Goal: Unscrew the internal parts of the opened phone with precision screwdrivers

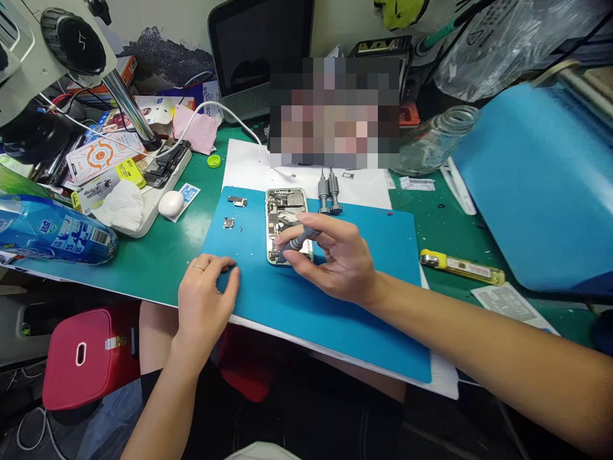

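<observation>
An opened smartphone [272, 220], its inner parts bare, lies on the blue mat [373, 255]. My right hand [338, 259] hovers over its lower half with the fingers closed around a grey screwdriver [299, 241]. The screwdriver is tilted, and I cannot make out where its tip is. My left hand [205, 284] rests at the mat's front left edge, fingers loosely bent, thumb apart, nothing in it. Beyond it are a small phone part [237, 201] and another small metal part [228, 223], with tiny bits nearby. Two more grey screwdrivers [329, 191] stand behind the phone.
A microscope [76, 45] rises at the left, above a blue packet [57, 230] and a white mouse-shaped object [171, 204]. At the right are a yellow utility knife [462, 266], a glass jar [438, 140] and a large blue sheet [536, 191]. A blurred patch hides the back middle.
</observation>
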A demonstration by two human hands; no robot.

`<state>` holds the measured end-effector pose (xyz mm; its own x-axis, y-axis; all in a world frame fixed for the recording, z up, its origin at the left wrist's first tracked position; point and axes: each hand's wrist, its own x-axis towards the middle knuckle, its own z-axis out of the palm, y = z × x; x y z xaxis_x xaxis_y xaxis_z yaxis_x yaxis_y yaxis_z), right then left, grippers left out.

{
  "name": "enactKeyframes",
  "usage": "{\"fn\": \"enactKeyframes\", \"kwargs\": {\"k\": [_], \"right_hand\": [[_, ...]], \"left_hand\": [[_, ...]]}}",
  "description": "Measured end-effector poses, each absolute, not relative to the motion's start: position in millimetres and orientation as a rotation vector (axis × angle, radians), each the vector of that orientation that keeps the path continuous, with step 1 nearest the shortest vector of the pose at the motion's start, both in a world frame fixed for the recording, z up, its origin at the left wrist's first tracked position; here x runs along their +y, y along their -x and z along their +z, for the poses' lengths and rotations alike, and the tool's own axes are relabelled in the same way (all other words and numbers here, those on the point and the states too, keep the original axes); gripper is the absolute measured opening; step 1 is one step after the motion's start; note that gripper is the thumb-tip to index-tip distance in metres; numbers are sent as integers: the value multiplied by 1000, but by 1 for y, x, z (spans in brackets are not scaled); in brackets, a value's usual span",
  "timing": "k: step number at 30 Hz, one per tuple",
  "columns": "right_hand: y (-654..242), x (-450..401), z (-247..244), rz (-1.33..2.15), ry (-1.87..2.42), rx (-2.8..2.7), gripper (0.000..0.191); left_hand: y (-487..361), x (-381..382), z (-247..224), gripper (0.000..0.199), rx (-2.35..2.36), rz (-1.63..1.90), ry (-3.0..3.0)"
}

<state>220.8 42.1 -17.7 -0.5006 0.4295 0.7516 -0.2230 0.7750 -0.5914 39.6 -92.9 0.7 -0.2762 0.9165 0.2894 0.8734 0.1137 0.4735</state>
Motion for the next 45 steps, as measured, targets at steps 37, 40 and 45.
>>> {"fn": "enactKeyframes", "kwargs": {"k": [37, 40, 45], "right_hand": [[-223, 41, -2, 84, -112, -2060, 17], [-222, 39, -6, 169, -32, -2070, 23], [-227, 44, -6, 141, 4, -2105, 31]], "left_hand": [[-77, -100, 25, 63, 1619, 1178, -1543], [-81, -97, 23, 57, 1651, 1209, -1519], [-82, -92, 20, 53, 1693, 1221, -1606]]}}
